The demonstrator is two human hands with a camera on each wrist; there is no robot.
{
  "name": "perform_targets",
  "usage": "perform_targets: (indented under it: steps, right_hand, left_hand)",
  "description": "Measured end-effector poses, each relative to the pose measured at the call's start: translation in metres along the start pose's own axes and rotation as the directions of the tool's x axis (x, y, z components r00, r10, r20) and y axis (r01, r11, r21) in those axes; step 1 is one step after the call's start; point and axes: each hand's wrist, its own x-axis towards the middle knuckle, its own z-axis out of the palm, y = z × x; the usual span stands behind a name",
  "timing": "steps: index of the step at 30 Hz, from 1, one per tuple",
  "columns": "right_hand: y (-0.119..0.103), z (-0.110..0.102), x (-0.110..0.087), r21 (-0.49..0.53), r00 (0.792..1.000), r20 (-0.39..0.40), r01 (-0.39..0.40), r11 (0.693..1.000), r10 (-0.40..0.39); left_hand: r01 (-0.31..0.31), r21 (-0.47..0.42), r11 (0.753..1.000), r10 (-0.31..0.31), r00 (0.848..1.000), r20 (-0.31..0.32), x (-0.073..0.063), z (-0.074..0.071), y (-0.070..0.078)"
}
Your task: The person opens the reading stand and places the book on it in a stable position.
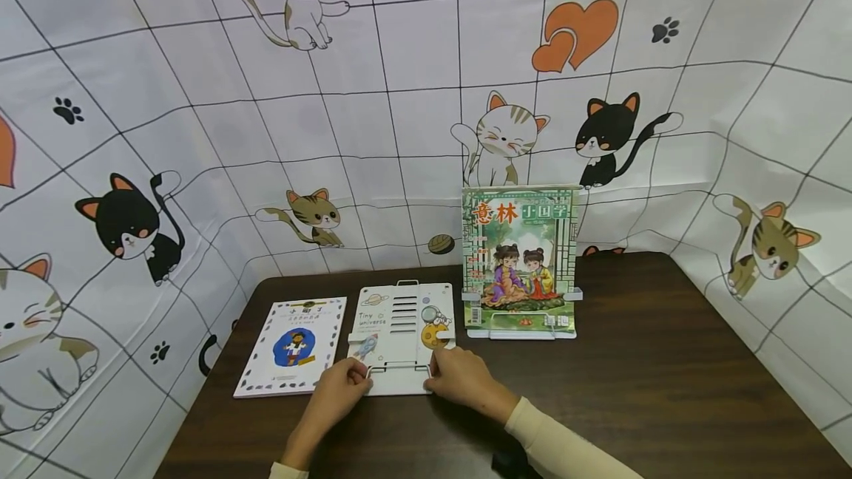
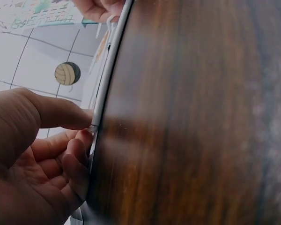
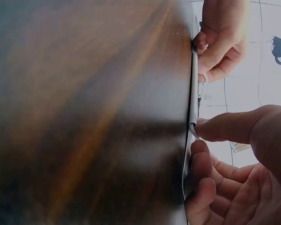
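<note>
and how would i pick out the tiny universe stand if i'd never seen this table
Find the dark brown table, then look between the white booklet and the upright green magazine. There, the left hand and right hand touch the lower part of a white stand. Unlike its neighbours, it shows "Tiny universe" and a column of dark slots.

The bookstand [image 1: 401, 346] lies between the booklet [image 1: 291, 347], left, and magazine [image 1: 521, 257], right.
</note>
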Motion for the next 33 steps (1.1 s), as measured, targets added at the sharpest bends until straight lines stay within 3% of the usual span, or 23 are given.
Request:
perform_targets:
  steps: [10,22,26,33]
  right_hand:
    - [0.004,-0.004,-0.002,0.121,0.996,0.032,0.075,0.990,-0.080]
    - [0.012,-0.005,0.002,0.236,0.982,0.061,0.158,0.959,-0.177]
    - [0.012,-0.004,0.002,0.237,0.979,0.056,0.178,0.955,-0.196]
    - [0.012,-0.010,0.000,0.291,0.978,0.081,0.160,0.943,-0.191]
  left_hand:
    - [0.042,-0.150,0.988,-0.034,0.998,0.054,0.002,-0.003,-0.010]
    - [0.100,-0.319,0.943,-0.065,0.991,0.117,0.002,-0.009,-0.011]
    - [0.105,-0.344,0.933,-0.062,0.989,0.132,0.001,-0.011,-0.010]
    - [0.092,-0.292,0.952,-0.050,0.988,0.147,0.004,-0.013,-0.013]
